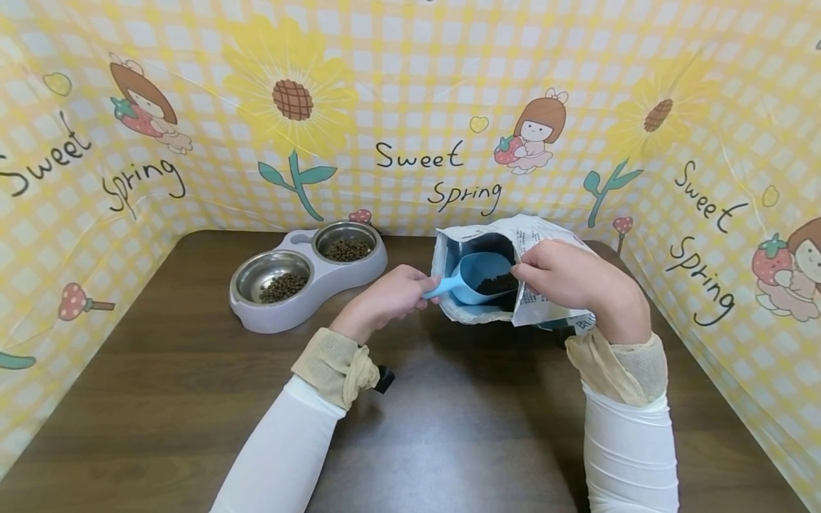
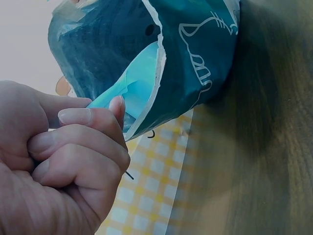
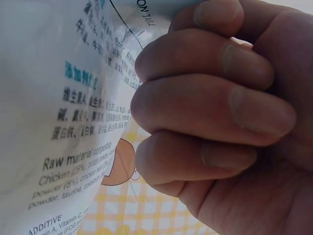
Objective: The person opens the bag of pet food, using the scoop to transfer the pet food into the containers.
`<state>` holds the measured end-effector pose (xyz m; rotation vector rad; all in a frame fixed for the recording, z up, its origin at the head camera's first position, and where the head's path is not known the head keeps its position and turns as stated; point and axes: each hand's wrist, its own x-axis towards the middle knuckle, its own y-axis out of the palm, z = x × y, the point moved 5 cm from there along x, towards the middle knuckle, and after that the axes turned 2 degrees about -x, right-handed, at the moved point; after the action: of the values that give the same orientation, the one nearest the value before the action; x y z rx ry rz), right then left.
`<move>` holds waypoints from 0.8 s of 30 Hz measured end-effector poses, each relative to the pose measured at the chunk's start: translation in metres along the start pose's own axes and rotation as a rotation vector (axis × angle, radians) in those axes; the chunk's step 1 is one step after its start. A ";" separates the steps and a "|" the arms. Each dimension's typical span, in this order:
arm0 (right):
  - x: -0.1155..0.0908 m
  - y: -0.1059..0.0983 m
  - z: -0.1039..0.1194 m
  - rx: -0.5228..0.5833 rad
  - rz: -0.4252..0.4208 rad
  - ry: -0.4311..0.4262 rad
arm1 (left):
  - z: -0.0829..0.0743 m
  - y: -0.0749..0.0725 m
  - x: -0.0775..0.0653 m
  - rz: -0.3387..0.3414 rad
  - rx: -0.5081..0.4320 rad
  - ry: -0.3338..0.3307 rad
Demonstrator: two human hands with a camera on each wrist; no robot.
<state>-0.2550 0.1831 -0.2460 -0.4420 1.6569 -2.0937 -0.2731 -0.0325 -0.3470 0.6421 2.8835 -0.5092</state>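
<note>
My left hand (image 1: 400, 291) pinches the handle of a light blue scoop (image 1: 477, 274), whose cup is inside the mouth of a pet food bag (image 1: 545, 231). Dark kibble (image 1: 497, 285) lies in the scoop. With curled fingers my right hand (image 1: 571, 278) grips the bag's rim at its right side, and the bag lies tilted with its mouth toward the left. The left wrist view shows the bag's teal side (image 2: 210, 54) with a white cat outline. Printed text covers the white panel (image 3: 73, 122) beside the right fingers in the right wrist view.
A pale lilac double feeder (image 1: 323, 288) stands left of the bag, its two steel bowls each holding some brown kibble (image 1: 282, 287). Beneath everything is a dark wooden table (image 1: 160, 399). Yellow checked cloth (image 1: 398, 85) hangs around the back and sides.
</note>
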 end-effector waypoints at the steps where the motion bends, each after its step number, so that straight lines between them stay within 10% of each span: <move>1: 0.000 0.000 0.000 0.001 0.001 0.000 | 0.000 0.000 0.000 0.002 0.000 -0.001; 24: 0.000 0.000 0.001 0.015 0.004 0.005 | -0.003 -0.009 -0.006 -0.001 0.011 -0.004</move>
<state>-0.2543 0.1825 -0.2457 -0.4282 1.6422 -2.1050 -0.2719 -0.0415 -0.3402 0.6407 2.8790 -0.5259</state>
